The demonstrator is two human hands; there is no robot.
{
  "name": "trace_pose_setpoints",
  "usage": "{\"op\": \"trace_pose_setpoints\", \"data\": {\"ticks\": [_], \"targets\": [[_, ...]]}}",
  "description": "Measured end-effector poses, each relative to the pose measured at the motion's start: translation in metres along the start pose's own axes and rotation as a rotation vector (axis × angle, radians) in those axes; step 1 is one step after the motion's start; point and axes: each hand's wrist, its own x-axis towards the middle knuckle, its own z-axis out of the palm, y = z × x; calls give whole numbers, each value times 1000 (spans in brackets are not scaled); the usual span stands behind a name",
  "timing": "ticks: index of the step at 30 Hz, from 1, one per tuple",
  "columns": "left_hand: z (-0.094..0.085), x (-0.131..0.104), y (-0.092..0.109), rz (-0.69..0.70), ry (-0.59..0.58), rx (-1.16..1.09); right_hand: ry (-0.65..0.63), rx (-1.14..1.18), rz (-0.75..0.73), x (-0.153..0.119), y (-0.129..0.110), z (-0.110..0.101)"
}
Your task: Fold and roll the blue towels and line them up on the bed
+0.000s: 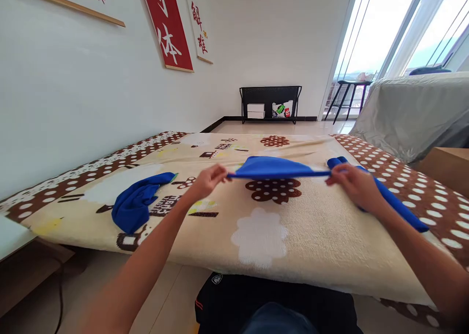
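Note:
A blue cloth [274, 168] is stretched between my two hands above the patterned blanket, its near edge pulled straight and its far part billowing. My left hand [212, 177] pinches the left corner. At the right corner, the fingers of my right hand [348, 180] are closed on the same cloth. A crumpled blue cloth [134, 202] lies on the blanket to the left of my left hand. Rolled or folded blue cloth [397, 207] lies on the right, partly hidden behind my right hand and forearm.
The cream and brown blanket [260, 239] covers the bed in front of me. A black rack [271, 94] stands by the far wall. To the right are a sheet-covered piece of furniture [421, 109], a cardboard box [450, 170] and a black stool [351, 85].

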Motion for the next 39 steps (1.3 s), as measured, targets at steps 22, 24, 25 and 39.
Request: {"op": "trace_pose_setpoints", "data": {"ticks": [22, 24, 25, 39], "targets": [[46, -118, -31, -40, -310, 262, -492, -59, 15, -149, 18, 35], [47, -121, -31, -35, -304, 260, -470, -68, -12, -153, 17, 35], [47, -121, -30, -35, -306, 262, -463, -69, -24, -154, 17, 35], [46, -125, -18, -52, -380, 276, -455, -126, -137, -167, 17, 31]]}}
